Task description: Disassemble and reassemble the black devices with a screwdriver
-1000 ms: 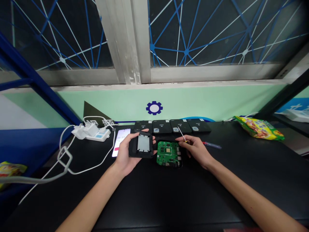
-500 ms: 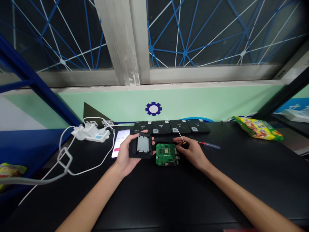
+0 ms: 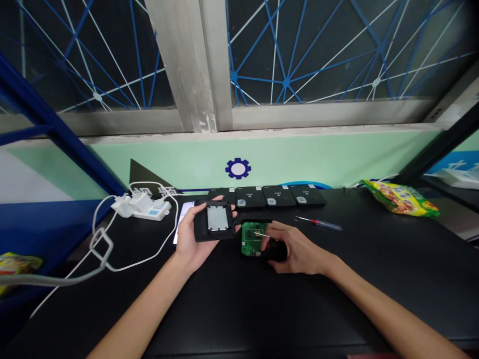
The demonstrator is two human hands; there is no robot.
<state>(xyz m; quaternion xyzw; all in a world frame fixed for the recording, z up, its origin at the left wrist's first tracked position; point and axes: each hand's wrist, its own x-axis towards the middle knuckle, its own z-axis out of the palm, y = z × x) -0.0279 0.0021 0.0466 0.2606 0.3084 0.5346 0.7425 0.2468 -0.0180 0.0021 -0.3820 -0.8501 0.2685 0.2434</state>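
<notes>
My left hand [image 3: 190, 239] holds a black square cover [image 3: 201, 227] with a silver metal plate [image 3: 217, 218] facing up. Just right of it, a green circuit board [image 3: 250, 239] lies in a black case on the table. Over the right part of that case is my right hand [image 3: 295, 249], its fingers curled round the case's right side. A thin metal shaft of a screwdriver [image 3: 262, 235] sticks out from between those fingers across the board; its handle is mostly hidden by the hand.
Several black boxes [image 3: 277, 196] stand in a row by the wall. A red-and-blue screwdriver [image 3: 326, 225] lies right of them. A phone [image 3: 182, 219] is partly behind my left hand. A power strip [image 3: 151, 211] with white cables is at left, a yellow snack bag [image 3: 402, 198] at right.
My right hand has moved from the case's upper right corner down over its right side, and the screwdriver shaft now points left. My left hand has shifted the cover slightly left and up.
</notes>
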